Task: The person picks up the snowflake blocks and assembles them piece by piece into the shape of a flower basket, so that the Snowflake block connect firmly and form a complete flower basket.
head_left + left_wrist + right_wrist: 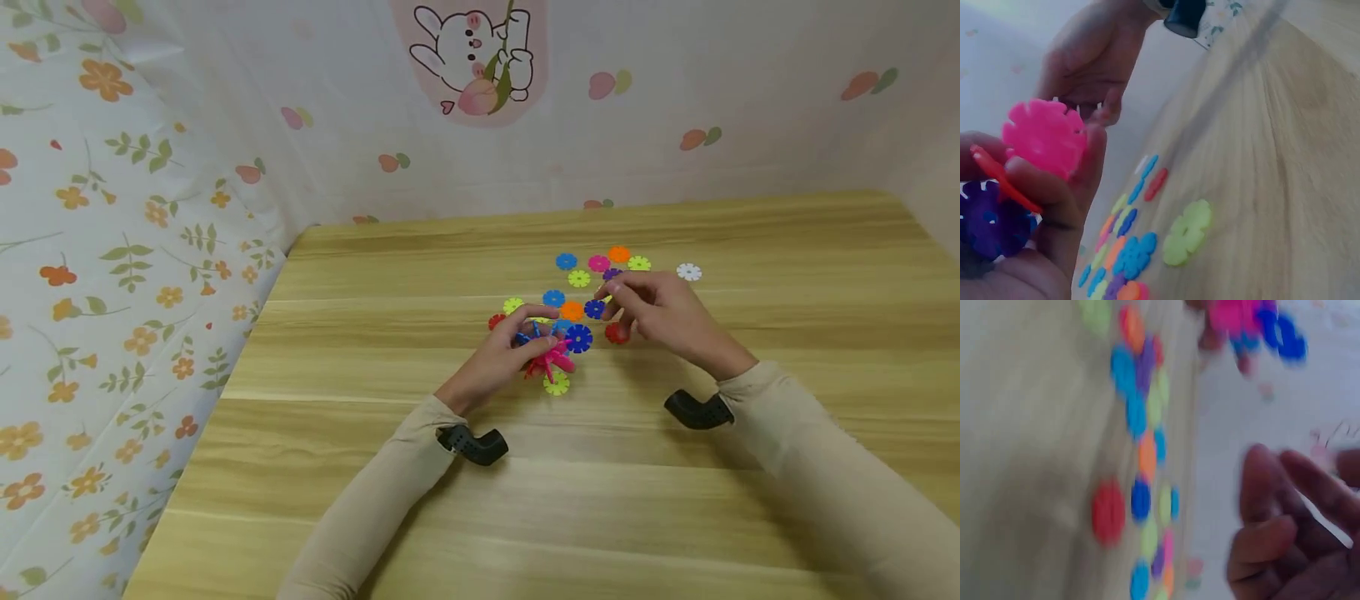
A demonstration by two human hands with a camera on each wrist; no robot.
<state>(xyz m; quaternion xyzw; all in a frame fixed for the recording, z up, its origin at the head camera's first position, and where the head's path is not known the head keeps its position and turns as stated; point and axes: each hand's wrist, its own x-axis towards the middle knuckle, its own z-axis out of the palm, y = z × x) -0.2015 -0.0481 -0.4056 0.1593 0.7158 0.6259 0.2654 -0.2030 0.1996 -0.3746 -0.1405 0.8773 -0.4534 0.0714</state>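
Note:
My left hand [498, 357] grips a cluster of interlocking plastic snowflake discs above the table. In the left wrist view a pink disc [1047, 140], a red disc [1004, 178] seen edge-on and a purple disc [994, 222] show among its fingers. On the cluster's right side a dark blue disc [578, 338] sticks out. My right hand [663, 321] hovers to the right, over the loose discs, with fingers loosely bent. Blurred in the right wrist view, its fingers [1260, 487] stand apart with nothing visible between them.
Loose discs lie scattered beyond and between the hands on the wooden table [360, 333], among them an orange disc [618, 254], a red disc [617, 333] and a yellow-green disc [557, 383]. Farther right lies a white disc [689, 272]. A patterned curtain [315, 125] hangs behind the table.

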